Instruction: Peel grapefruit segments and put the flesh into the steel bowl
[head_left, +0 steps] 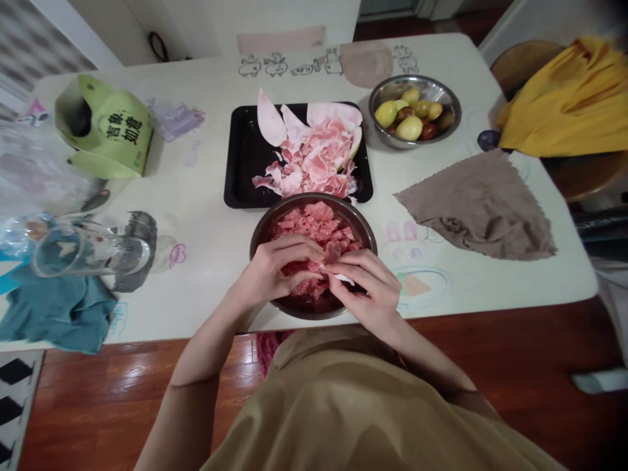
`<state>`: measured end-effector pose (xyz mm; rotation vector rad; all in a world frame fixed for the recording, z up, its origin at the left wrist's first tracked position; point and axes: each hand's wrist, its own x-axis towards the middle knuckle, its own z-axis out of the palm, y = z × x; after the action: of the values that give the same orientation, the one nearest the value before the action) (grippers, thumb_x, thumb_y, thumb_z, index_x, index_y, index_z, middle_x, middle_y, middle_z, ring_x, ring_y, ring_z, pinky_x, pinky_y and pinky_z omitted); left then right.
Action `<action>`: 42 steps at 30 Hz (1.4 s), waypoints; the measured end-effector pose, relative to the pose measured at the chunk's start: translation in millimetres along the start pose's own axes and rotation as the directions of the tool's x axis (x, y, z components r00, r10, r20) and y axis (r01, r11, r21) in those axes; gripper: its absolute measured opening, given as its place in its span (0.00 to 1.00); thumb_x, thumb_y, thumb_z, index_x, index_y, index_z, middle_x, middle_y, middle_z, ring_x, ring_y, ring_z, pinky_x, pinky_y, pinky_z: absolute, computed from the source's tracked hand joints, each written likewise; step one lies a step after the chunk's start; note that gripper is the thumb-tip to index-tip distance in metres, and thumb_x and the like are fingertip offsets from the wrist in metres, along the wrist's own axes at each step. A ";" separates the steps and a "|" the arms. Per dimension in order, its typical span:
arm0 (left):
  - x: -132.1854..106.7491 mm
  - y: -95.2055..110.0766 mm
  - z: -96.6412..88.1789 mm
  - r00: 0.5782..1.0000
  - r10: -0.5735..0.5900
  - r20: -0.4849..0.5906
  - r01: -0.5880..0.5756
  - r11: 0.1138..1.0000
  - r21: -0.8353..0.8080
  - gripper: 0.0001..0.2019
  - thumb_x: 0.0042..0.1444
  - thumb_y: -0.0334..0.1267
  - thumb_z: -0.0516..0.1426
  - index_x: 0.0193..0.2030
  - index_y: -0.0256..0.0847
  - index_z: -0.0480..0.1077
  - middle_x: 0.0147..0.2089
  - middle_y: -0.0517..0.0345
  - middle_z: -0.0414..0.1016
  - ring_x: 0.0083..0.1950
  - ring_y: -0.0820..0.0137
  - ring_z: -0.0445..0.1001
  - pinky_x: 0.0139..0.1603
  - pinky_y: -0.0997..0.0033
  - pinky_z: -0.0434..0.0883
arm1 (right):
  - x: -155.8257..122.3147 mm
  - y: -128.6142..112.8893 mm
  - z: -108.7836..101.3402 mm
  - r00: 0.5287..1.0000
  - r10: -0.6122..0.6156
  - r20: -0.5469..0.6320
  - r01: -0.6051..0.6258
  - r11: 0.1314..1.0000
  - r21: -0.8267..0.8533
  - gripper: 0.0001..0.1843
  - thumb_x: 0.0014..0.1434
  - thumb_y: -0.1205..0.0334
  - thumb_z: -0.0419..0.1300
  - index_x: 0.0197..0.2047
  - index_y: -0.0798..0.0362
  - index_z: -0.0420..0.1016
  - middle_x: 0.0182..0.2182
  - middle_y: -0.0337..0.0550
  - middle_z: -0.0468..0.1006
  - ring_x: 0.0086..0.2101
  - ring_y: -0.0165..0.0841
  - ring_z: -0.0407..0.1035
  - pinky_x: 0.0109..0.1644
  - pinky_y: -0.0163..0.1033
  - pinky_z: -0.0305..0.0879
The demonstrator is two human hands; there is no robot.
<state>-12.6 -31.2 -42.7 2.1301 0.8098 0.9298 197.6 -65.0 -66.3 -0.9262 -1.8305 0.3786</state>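
Note:
Both of my hands meet over a dark-rimmed metal bowl (360,226) filled with loose red pomelo flesh (314,222). My left hand (282,265) is curled, fingertips and thumb closed on a small piece of pomelo (333,252). From the other side, my right hand (370,284) pinches the same piece, where a pale strip of membrane (344,279) shows below its fingers. Part of the piece is hidden by my fingers. Just behind the bowl lies a black tray (245,163) with thick rind and a heap of pink membrane scraps (318,154).
A steel bowl of fruit (417,136) stands at back right, near a crumpled brown cloth (483,206). On the left are a green paper box (118,134), a glass pitcher (88,252) lying on its side and a teal cloth (61,301). Yellow fabric (569,104) covers a stool.

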 end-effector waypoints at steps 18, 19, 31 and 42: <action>-9.8 -3.8 4.6 0.965 0.261 0.013 -0.259 0.952 0.165 0.07 0.63 0.25 0.59 0.47 0.36 0.74 0.51 0.44 0.80 0.57 0.61 0.79 0.56 0.59 0.80 | 1.8 -14.4 10.0 0.998 -0.017 -0.066 0.007 0.988 -0.154 0.10 0.57 0.75 0.64 0.39 0.51 0.75 0.33 0.42 0.80 0.35 0.35 0.73 0.42 0.44 0.72; -9.8 -3.5 4.9 0.964 0.267 0.007 -0.265 0.952 0.154 0.07 0.63 0.25 0.59 0.47 0.36 0.74 0.51 0.44 0.80 0.58 0.61 0.79 0.56 0.59 0.81 | 1.4 -14.3 10.7 0.997 -0.017 -0.076 0.007 0.991 -0.136 0.10 0.57 0.75 0.64 0.40 0.51 0.75 0.33 0.42 0.80 0.35 0.35 0.73 0.41 0.44 0.73; -4.1 1.7 4.5 0.973 0.227 -0.040 -0.223 0.971 0.085 0.06 0.62 0.26 0.60 0.43 0.40 0.74 0.45 0.50 0.80 0.50 0.65 0.81 0.52 0.62 0.81 | 2.9 -14.0 12.0 0.989 0.100 -0.110 -0.096 0.995 0.042 0.11 0.57 0.75 0.63 0.39 0.49 0.77 0.32 0.40 0.79 0.35 0.34 0.74 0.40 0.43 0.74; 0.6 1.9 -3.8 0.990 0.139 0.035 -0.140 0.990 0.028 0.10 0.63 0.29 0.62 0.51 0.39 0.75 0.49 0.46 0.81 0.54 0.64 0.80 0.56 0.60 0.80 | 30.0 6.8 -28.5 0.997 0.062 -0.045 -0.066 0.993 -0.093 0.02 0.61 0.63 0.67 0.38 0.46 0.81 0.33 0.40 0.83 0.35 0.35 0.76 0.50 0.51 0.69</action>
<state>-14.7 -30.7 -39.0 2.2458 0.6689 0.9561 219.7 -42.6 -38.6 -1.0524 -1.7961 0.3128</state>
